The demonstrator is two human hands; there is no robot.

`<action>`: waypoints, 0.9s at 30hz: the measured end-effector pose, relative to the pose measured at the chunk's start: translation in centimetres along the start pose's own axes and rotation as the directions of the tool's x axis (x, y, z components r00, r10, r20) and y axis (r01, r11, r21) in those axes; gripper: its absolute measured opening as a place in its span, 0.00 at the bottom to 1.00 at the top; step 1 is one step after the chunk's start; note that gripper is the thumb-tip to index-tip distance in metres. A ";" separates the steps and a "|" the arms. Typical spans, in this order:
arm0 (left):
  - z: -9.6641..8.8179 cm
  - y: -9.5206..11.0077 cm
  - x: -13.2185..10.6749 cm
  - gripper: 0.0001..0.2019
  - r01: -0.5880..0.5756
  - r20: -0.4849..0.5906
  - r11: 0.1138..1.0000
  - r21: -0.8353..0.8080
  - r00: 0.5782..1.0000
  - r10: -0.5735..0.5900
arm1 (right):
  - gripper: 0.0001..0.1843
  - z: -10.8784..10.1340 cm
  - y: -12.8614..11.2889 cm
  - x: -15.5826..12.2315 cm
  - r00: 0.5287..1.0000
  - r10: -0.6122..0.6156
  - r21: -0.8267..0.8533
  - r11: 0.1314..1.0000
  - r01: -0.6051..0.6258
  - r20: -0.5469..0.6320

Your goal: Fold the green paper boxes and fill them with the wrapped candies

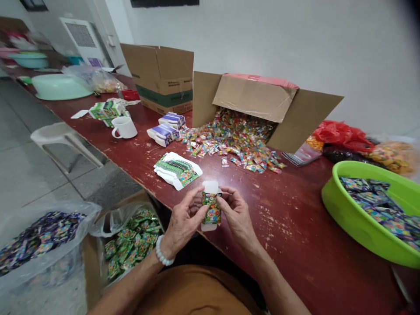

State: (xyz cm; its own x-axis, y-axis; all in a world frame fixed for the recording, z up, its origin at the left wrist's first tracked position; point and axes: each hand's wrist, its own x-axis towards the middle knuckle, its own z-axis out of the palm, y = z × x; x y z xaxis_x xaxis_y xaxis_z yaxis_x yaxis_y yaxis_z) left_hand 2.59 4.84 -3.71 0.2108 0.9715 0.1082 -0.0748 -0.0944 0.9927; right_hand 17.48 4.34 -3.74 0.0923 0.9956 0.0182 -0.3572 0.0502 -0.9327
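Between my two hands is a small green printed carton (211, 205), held upright near the table's front edge, its white end flaps sticking out at top and bottom. My left hand (183, 218), with a pale bead bracelet at the wrist, grips its left side between thumb and fingers. On the right side my right hand (238, 214) pinches it the same way. Just beyond lies a fanned stack of flat green cartons (179, 169). Small wrapped candies (229, 140) spill from a tipped cardboard box (256, 96) behind.
A lime-green basin (341, 214) of dark packets stands at right. Purple cartons (164, 133), a white mug (124, 127) and an upright cardboard box (164, 78) are farther back left. Below the table edge sit a box of green packets (134, 240) and a bag of purple packets (42, 236).
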 end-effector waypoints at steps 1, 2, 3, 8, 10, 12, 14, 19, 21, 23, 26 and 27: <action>-0.1 0.0 0.1 0.21 0.015 0.010 1.000 0.008 1.000 -0.015 | 0.16 -0.1 0.1 0.0 1.000 -0.007 -0.013 1.000 0.007 0.019; -0.3 0.1 0.3 0.19 0.036 0.021 0.999 0.006 0.999 -0.037 | 0.15 -0.2 0.2 0.0 0.999 -0.013 -0.039 0.999 0.014 0.030; -0.4 0.2 0.4 0.17 0.059 0.035 0.998 0.003 0.998 -0.059 | 0.13 -0.4 0.3 0.1 0.999 -0.020 -0.076 0.997 0.022 0.033; -0.8 0.8 0.8 0.12 0.112 0.060 0.990 0.091 0.991 -0.118 | 0.15 -1.9 0.6 1.1 0.996 0.062 -0.194 0.980 -0.049 0.061; -1.0 0.9 0.8 0.12 0.108 0.072 0.983 0.149 0.990 -0.120 | 0.16 -2.2 0.5 1.5 0.986 0.141 -0.171 0.977 -0.125 0.086; -1.1 0.9 0.8 0.13 0.103 0.099 0.978 0.179 0.988 -0.122 | 0.17 -2.3 0.2 1.8 0.976 0.186 -0.127 0.977 -0.172 0.113; -1.3 0.9 0.8 0.13 0.112 0.127 0.979 0.170 0.983 -0.134 | 0.20 -2.2 -0.1 1.9 0.967 0.193 -0.124 0.977 -0.174 0.165; -1.0 0.6 0.8 0.14 0.177 0.046 0.981 -0.085 0.984 -0.174 | 0.09 -2.0 -0.6 1.4 0.968 -0.049 -0.439 0.885 0.155 0.245; -0.8 0.4 0.7 0.18 0.238 0.035 0.941 -0.242 0.971 -0.237 | 0.06 -2.0 -0.4 1.1 0.949 -0.179 -0.497 0.818 0.290 0.258; -0.4 0.2 0.5 0.20 0.353 0.152 0.869 -0.348 0.936 -0.319 | 0.06 -2.1 -0.1 0.9 0.933 -0.250 -0.506 0.788 0.351 0.259; 0.0 -0.1 0.1 0.25 0.541 0.361 0.755 -0.371 0.833 -0.420 | 0.07 -2.3 0.1 0.6 0.922 -0.247 -0.528 0.762 0.375 0.298; 0.1 -0.2 0.1 0.27 0.573 0.375 0.732 -0.368 0.812 -0.447 | 0.07 -2.3 0.1 0.6 0.921 -0.214 -0.536 0.761 0.366 0.324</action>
State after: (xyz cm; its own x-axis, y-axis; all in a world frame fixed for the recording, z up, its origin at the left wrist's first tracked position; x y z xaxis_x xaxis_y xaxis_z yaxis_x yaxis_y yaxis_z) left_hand 2.75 4.90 -3.90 0.5704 0.7494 -0.3363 -0.2924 0.5679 0.7694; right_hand 19.62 4.78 -4.65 -0.1400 0.9323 0.3334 0.2599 0.3595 -0.8962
